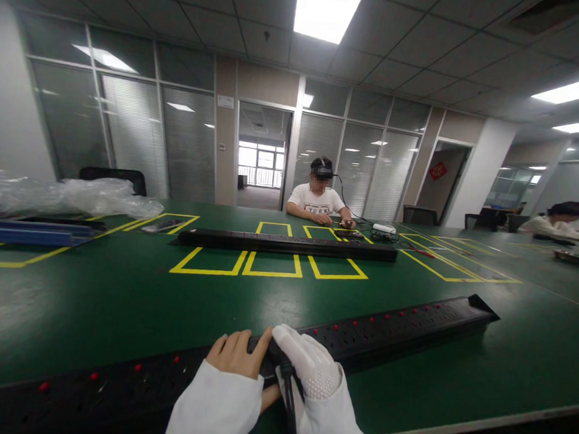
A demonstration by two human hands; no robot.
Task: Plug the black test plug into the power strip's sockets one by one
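A long black power strip (391,332) with a row of red dots lies slantwise across the near part of the green table. Bare-skinned, my left hand (238,353) grips it near the middle, fingers over the top and thumb lower at the near edge. Close against it, my right hand (308,362), in a white dotted glove, is closed round a black plug (273,355) at the strip's upper face. From there a black cable (289,397) runs down toward me. The plug's front end is hidden by my fingers, so I cannot tell how far it sits in a socket.
Another black power strip (287,245) lies farther back across yellow tape outlines (272,274). Blue profiles (32,233) and clear plastic wrap (95,195) are at left. A person (315,199) sits opposite near cables and a white adapter (385,229); another person (562,222) sits far right.
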